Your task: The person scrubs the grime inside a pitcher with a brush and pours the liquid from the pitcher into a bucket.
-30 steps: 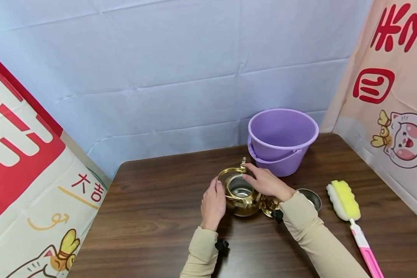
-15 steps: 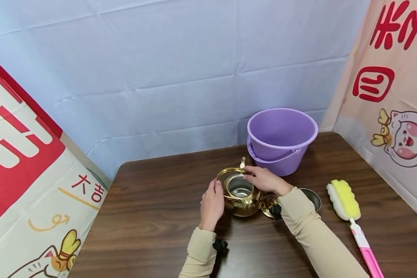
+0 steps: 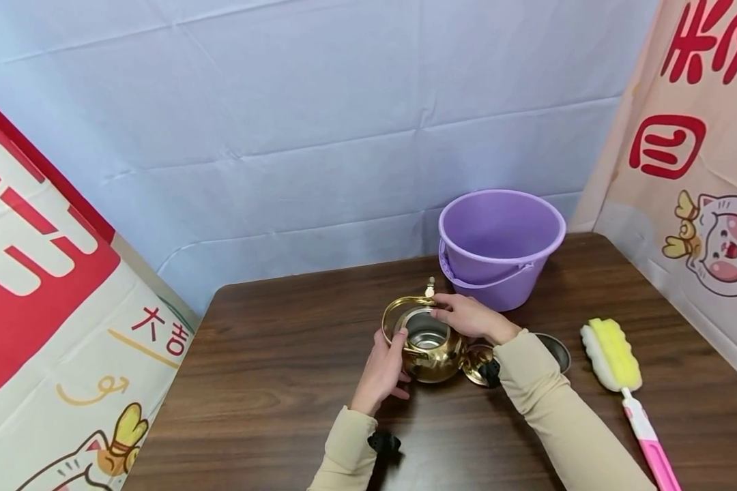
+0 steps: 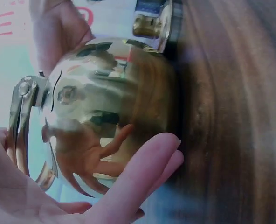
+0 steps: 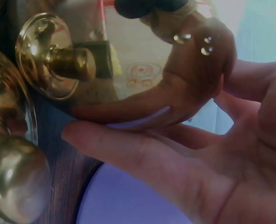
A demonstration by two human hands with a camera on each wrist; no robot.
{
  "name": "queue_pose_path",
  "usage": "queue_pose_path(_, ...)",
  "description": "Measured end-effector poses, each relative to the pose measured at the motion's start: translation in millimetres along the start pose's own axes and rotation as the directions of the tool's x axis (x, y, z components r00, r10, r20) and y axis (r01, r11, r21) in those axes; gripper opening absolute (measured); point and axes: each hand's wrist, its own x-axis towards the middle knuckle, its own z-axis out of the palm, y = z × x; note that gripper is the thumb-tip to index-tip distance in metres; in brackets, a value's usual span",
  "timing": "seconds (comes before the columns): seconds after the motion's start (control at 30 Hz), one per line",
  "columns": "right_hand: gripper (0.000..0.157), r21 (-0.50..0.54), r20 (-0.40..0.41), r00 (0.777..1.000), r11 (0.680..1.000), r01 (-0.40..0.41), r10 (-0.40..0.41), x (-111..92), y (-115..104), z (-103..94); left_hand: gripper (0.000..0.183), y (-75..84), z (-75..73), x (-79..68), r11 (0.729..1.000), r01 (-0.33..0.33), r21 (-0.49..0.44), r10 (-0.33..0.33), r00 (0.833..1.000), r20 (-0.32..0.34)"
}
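A gold teapot (image 3: 432,368) stands upright on the table, lidless, its silver interior showing and its hooped handle (image 3: 399,303) raised. My left hand (image 3: 377,368) is at its left side, thumb near the rim and fingers spread beside the body. In the left wrist view those fingers (image 4: 142,172) stretch along the shiny belly, which mirrors them. My right hand (image 3: 469,317) grips the far right side near the spout (image 3: 430,290), thumb at the rim. The right wrist view shows its fingers (image 5: 124,149) curved under the belly. Right beside the teapot lies its gold lid (image 3: 478,365).
A purple bucket (image 3: 497,279) stands at the back right. Partly behind the right sleeve is a round metal dish (image 3: 555,351). A yellow-and-white sponge brush (image 3: 614,354) with a pink handle lies on the right. The brown wooden table (image 3: 270,382) meets a fabric backdrop behind.
My left hand has let go of the handle side and slid lower, its fingers now spread beside the teapot's body. My right hand and the teapot stay nearly in place.
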Motion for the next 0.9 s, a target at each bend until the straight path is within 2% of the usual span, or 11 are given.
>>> queue_pose_path(0.2, 0.056, 0.088, 0.068, 0.996, 0.994, -0.07, 0.064, -4.1, 1.3, 1.0, 0.084, -4.4, 5.0, -3.8, 0.996, 0.042, -0.078, -0.036, 0.997, 0.075)
queue_pose_path(0.4, 0.051, 0.001, -0.009, 1.0, 1.0, 0.015, -0.015, -5.8, 4.4, 7.7, 0.088, -6.4, 8.8, -5.7, 0.989, 0.054, -0.137, -0.037, 0.992, 0.118)
queue_pose_path(0.53, 0.049, -0.027, -0.056, 0.997, 0.999, 0.046, -0.048, -5.5, 5.5, 12.9, 0.088, -8.3, 10.9, -4.3, 0.99, 0.04, -0.133, -0.028, 0.996, 0.089)
queue_pose_path(0.67, 0.047, -0.034, -0.098, 0.993, 0.998, 0.061, -0.064, -6.0, 3.8, 16.0, 0.081, -9.2, 11.8, -2.0, 0.993, 0.015, -0.121, -0.012, 1.0, 0.022)
queue_pose_path(0.77, 0.045, -0.045, -0.131, 0.989, 0.997, 0.065, -0.07, -6.5, 2.3, 16.9, 0.069, -8.3, 12.3, -0.1, 0.995, -0.007, -0.103, 0.005, 1.0, -0.016)
queue_pose_path(0.9, 0.041, -0.074, -0.17, 0.981, 0.994, 0.08, -0.091, -6.7, 2.8, 17.3, 0.052, -4.7, 12.9, 2.1, 0.996, -0.022, -0.083, 0.02, 0.999, -0.03)
